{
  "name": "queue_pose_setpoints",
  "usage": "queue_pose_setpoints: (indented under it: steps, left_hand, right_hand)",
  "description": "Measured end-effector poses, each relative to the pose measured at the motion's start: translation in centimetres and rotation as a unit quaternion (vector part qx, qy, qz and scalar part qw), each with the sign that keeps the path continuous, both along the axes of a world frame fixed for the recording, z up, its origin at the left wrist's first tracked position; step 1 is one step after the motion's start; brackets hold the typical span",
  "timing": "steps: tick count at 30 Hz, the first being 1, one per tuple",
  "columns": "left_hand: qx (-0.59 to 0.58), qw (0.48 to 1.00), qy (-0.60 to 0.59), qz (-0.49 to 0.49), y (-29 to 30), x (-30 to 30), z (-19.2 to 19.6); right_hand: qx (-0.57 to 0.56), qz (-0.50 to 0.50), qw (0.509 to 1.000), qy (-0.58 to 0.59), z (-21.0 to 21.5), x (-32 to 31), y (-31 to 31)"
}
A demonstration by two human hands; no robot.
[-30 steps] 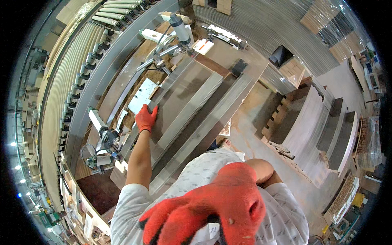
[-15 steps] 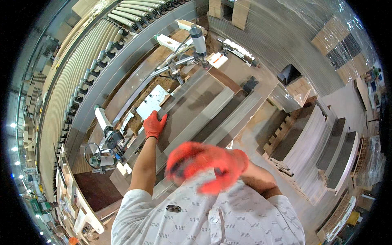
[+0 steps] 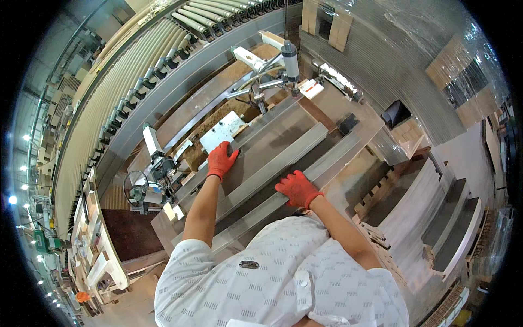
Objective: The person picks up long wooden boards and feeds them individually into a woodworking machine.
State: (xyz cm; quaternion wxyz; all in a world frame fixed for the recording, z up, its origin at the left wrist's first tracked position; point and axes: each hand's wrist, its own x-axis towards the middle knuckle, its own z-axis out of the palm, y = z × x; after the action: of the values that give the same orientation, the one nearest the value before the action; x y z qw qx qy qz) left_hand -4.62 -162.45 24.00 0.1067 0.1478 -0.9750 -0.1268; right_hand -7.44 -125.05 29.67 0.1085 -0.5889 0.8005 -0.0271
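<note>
Both my hands wear red gloves and rest on the work surface before me. My left hand (image 3: 222, 159) lies at the far side of a brown-grey panel (image 3: 261, 150), beside a white metal plate (image 3: 223, 132), its thumb spread from the fingers. Nearer to me, my right hand (image 3: 298, 189) touches a long grey board (image 3: 332, 158), thumb and fingers apart, with the fingertips over its far edge. A second long grey strip (image 3: 283, 161) runs parallel between the hands, with a dark band between strip and board. The undersides of both hands are hidden.
Clamp-like cylinders stand at the back (image 3: 290, 60) and left (image 3: 154, 193) of the bench. Beyond runs a roller conveyor (image 3: 131, 71). Film-wrapped stacked sheets (image 3: 392, 65) rise at the far right. A pallet stack of panels (image 3: 414, 196) stands to the right.
My right hand, blurred in front of my chest before, has gone forward and right onto the grey board. My left hand stays at the panel's far side. The whole view has shifted slightly.
</note>
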Motion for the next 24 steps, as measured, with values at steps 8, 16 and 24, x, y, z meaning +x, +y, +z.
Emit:
queue_pose_setpoints:
  steps: [8, 16, 24]
  left_hand:
    - [0.015, 1.0, -0.016, -0.009, -0.2, -0.4, -0.6]
    - [-0.022, 0.999, 0.01, -0.026, -1.1, 0.3, 0.3]
    - [0.092, 0.984, 0.044, -0.148, 5.3, 3.0, 5.5]
  right_hand:
    - [-0.006, 0.008, 1.0, 0.007, -0.6, -0.1, 0.5]
    - [-0.018, 0.006, 1.0, 0.022, -0.4, 0.3, 0.5]
    - [0.038, 0.007, 0.999, 0.009, 0.1, 0.2, 0.4]
